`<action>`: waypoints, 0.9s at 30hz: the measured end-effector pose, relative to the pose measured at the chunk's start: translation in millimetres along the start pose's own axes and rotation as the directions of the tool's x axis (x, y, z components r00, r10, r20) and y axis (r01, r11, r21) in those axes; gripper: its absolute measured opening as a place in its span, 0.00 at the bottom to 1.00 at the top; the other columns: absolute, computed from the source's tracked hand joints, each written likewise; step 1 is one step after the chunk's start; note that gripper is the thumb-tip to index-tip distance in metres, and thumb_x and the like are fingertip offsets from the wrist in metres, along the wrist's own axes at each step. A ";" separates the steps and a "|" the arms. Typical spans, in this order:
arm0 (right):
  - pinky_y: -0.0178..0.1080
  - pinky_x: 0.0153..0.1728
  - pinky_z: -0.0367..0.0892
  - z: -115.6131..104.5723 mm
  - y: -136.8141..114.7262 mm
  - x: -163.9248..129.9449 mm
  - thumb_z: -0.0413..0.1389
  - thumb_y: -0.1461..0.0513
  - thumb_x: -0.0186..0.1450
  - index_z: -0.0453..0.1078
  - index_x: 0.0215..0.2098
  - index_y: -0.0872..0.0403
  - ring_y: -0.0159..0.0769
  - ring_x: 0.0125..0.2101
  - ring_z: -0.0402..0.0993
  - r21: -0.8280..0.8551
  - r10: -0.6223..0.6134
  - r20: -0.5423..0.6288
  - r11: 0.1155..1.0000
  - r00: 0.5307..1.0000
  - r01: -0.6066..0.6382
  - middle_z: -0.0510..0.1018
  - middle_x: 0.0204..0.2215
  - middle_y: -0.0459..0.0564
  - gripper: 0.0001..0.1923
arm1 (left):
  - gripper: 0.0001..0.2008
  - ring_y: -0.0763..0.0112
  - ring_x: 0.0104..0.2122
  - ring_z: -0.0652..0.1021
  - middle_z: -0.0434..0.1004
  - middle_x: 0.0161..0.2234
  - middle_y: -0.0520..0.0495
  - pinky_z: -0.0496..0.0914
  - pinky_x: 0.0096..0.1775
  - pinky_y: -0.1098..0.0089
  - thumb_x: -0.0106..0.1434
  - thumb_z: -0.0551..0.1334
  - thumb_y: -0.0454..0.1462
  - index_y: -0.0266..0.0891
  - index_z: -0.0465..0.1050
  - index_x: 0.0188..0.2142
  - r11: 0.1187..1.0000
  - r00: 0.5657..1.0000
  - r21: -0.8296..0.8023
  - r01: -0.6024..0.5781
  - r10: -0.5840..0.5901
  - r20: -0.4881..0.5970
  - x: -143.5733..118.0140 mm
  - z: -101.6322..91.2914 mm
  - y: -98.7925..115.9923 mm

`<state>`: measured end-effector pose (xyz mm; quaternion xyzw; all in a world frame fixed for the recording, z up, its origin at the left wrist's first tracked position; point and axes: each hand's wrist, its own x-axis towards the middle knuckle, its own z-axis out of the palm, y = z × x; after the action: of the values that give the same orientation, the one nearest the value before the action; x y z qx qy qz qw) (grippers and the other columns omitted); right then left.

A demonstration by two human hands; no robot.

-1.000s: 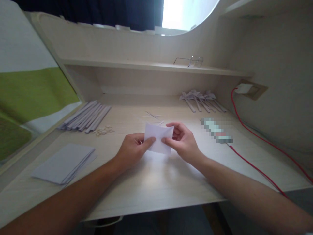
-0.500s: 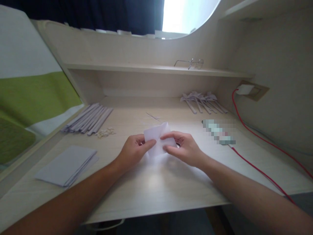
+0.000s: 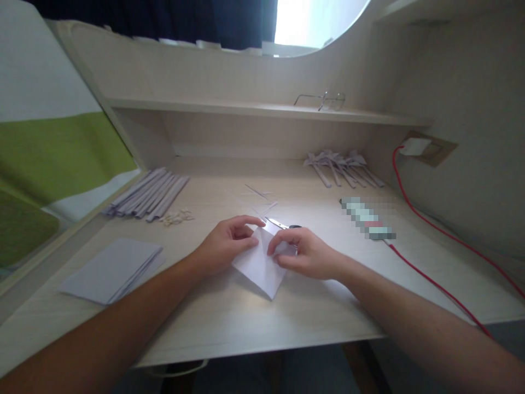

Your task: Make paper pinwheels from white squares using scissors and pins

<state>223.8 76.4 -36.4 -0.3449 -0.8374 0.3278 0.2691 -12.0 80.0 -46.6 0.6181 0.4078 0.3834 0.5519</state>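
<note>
A small white sheet of paper lies on the pale wooden desk, one corner pointing toward me. My left hand pinches its upper left edge with thumb and fingers. My right hand presses down on its upper right part, fingertips meeting the left hand's at the top. Scissors lie on the desk just behind my hands, partly hidden by them.
A stack of white sheets lies at the left front. Rolled paper sticks and small scraps sit farther left; folded paper pieces at the back right. A red cable crosses the right side. Glasses rest on the shelf.
The paper was held up off the desk between both hands; now it lies flat, turned corner-first toward me, with both hands pressing on it. The scissors have come into sight.
</note>
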 end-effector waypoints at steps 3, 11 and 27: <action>0.47 0.53 0.71 -8.9 -7.7 -3.0 0.59 0.70 0.60 0.79 0.46 0.48 0.45 0.53 0.75 -0.126 -0.190 -0.058 0.975 0.980 0.182 0.78 0.53 0.52 0.18 | 0.16 0.75 0.22 0.70 0.72 0.24 0.54 0.60 0.25 0.74 0.56 0.69 0.37 0.39 0.81 0.46 0.997 0.990 0.075 -0.008 0.019 -0.139 2.2 -2.0 -1.0; 0.62 0.70 0.46 -14.0 -26.7 -12.8 0.65 0.66 0.61 0.79 0.48 0.46 0.58 0.70 0.53 -0.628 -0.328 0.165 0.693 0.930 0.356 0.68 0.67 0.48 0.17 | 0.16 0.73 0.23 0.71 0.72 0.24 0.55 0.62 0.26 0.73 0.56 0.67 0.38 0.37 0.81 0.44 0.984 0.970 0.174 0.028 0.015 -0.242 6.0 -3.0 -7.3; 0.44 0.49 0.69 -14.1 -42.8 -45.9 0.59 0.66 0.70 0.78 0.48 0.51 0.41 0.45 0.77 -0.252 -0.078 0.399 0.949 0.914 0.191 0.83 0.42 0.52 0.10 | 0.11 0.60 0.53 0.74 0.78 0.52 0.47 0.66 0.57 0.57 0.68 0.63 0.38 0.46 0.77 0.50 0.568 0.940 0.749 -0.342 0.216 0.266 -67.9 19.8 0.1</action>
<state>244.5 23.5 -6.3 -0.2499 -0.9341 0.2452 0.0694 -19.1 9.7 -50.1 0.8789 0.3898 0.2026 0.1857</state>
